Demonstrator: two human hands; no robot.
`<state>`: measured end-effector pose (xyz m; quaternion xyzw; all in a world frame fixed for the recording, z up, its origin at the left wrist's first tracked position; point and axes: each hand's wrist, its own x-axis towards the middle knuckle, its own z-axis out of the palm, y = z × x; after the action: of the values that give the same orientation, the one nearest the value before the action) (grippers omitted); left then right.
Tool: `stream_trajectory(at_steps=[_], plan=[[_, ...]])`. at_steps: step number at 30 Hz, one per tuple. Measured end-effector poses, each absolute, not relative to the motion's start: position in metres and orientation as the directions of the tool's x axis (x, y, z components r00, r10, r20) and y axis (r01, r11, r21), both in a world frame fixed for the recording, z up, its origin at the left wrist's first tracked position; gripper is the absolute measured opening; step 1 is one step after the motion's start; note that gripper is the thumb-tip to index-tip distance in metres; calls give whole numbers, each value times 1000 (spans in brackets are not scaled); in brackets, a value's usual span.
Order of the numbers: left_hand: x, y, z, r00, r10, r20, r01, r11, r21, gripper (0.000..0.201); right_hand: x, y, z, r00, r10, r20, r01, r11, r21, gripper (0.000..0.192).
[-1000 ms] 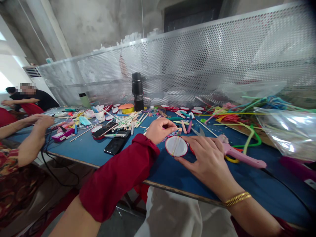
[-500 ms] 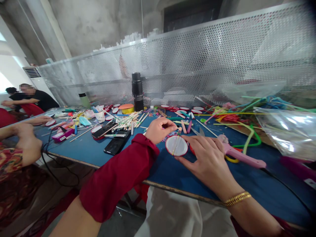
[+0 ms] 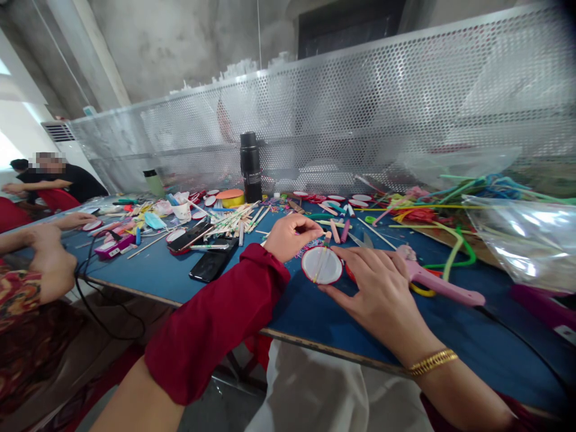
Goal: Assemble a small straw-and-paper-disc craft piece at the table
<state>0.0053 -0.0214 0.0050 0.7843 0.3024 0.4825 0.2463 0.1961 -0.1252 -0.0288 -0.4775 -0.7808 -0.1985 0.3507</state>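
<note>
**Stick being seated across the small drum disc**

Both hands are at the white, red-rimmed disc (image 3: 321, 265), which lies flat on the blue table (image 3: 315, 312) close to the near edge. The right hand (image 3: 382, 294) is spread open, not clenched: its fingertips press at the disc's right rim and its thumb (image 3: 335, 292) braces the near rim, pinning the disc down rather than lifting it. The left hand (image 3: 290, 235), in a red sleeve (image 3: 216, 318), sits just beyond the disc's far-left rim with fingers curled into a pinch on something thin; it looks like the upper end of the thin stick (image 3: 320, 264) that runs across the disc face, though the exact contact is too small to be sure of.

My read: this is the fitting step, lining the stick up across the disc while the other hand steadies it. The next move calls for a firm hold-down from the right fingertips and a small, straight adjustment from the pinch, so the stick stays centred and does not skid off the rim.

Just right of the holding hand lies a pink glue gun (image 3: 438, 285), its cord trailing toward the table's near edge. Beyond the pinch are scattered coloured sticks, more red-rimmed discs and a black flask (image 3: 251, 166). Far left, another person's hands (image 3: 51, 258) work separately.
</note>
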Motion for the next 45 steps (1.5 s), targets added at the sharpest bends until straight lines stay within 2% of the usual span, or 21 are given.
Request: stream_trajectory(at_steps=[8,18,45], plan=[[6,-20,3,344,729,591,210,-673,709,13,196,-126,-28,-299,611,732,884,467,-28,48],[6,-16,-1,358,776,520,97,-585,806,23,196,-125,-29,-303,591,747,885,465,-9,49],[6,-18,0,349,784,514,96,-575,812,26,196,-125,-29,-299,596,745,884,467,-19,51]])
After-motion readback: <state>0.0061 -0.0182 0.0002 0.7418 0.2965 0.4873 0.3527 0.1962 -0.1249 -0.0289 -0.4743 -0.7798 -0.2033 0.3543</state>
